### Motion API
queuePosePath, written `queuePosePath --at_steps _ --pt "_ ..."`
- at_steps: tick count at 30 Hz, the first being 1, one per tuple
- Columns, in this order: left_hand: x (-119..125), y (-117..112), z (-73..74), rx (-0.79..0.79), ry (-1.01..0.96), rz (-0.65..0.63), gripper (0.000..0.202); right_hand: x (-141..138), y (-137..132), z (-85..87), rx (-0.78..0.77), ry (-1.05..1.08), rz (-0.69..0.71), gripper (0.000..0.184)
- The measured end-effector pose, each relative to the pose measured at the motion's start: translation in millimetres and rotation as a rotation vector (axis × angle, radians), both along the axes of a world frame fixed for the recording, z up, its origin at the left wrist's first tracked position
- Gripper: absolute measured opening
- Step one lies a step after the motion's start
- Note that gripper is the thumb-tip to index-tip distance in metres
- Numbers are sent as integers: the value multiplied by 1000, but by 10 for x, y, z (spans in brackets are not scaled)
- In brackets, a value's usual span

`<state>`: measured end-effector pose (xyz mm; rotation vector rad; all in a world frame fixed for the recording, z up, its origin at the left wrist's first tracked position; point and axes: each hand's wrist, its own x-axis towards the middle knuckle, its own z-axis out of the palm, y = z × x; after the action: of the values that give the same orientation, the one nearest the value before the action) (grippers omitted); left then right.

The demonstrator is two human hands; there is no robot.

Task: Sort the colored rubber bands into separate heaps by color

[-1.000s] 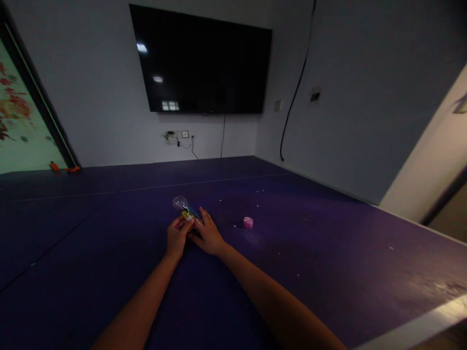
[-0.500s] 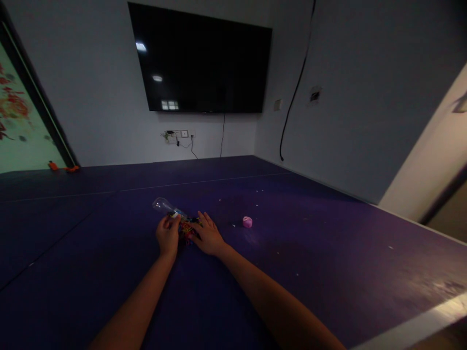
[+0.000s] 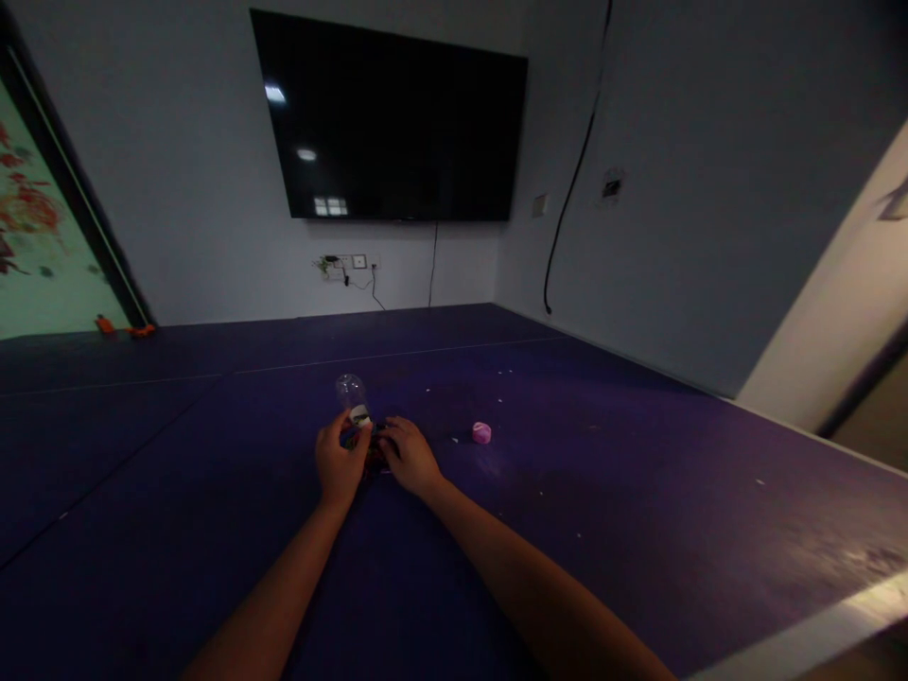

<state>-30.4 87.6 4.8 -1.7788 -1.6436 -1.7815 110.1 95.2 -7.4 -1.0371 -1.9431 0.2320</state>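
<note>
Clear plastic bottle [image 3: 350, 392] stuck up out of the left grip [image 3: 340, 463], whose fingers were closed around its lower end. Its long side pointed up and away from that grip, with the round end farthest off. The right grip [image 3: 410, 457] sat just beside it, fingers curled down on the purple surface [image 3: 638, 492]; I could not tell if it held anything. One bottle, and one pink cap [image 3: 481, 432], nearer the right grip.

Home room: wall-mounted television [image 3: 393, 118]
</note>
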Motion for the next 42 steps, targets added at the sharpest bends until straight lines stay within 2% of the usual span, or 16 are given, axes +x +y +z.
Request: queuePosePath --at_steps 11,17,23,27,31,35,39,42 --pt "-7 10 -10 12 -65 15 47 -15 5 1 -4 25 -16 24" --pt "-18 21 -9 -16 -179 -3 51 -9 -6 -11 10 -19 39 31" --pt "-21 29 -18 -37 -115 -15 51 -9 11 -31 8 -47 37 34" --pt "-29 31 -18 -13 -119 31 51 -15 16 -43 -16 -23 24 34" --pt "-16 13 -9 5 -134 10 52 1 15 -32 -26 39 33 37" --pt "-15 24 -4 16 -312 13 53 74 -16 32 -8 113 106 41" --pt "-132 89 -26 -10 -665 51 47 150 -114 82 -104 62 64 15" --pt "-257 127 -58 -25 -797 95 44 162 -198 68 -173 -12 95 24"
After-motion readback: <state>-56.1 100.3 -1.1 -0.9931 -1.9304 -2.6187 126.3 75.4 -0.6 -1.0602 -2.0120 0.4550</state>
